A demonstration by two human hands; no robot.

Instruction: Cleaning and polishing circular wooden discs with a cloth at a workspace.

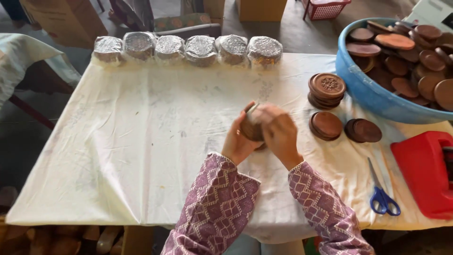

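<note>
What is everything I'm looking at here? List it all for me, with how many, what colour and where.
Stack of round brown wooden discs: one, brown, held between both hands at the table's middle.
Clear-wrapped bundles of discs: six, silvery-brown, in a row along the far edge.
Loose stacks of round brown discs: three, brown, right of the hands.
Blue plastic tub: one, blue, far right, full of brown discs.
Blue-handled scissors: one, near right edge.
Red plastic tape dispenser: one, red, right edge, partly cut off.
White cloth-covered table: one, white.
Red basket: one, on the floor beyond.
Left hand: on the stack.
Right hand: on the stack.
</note>
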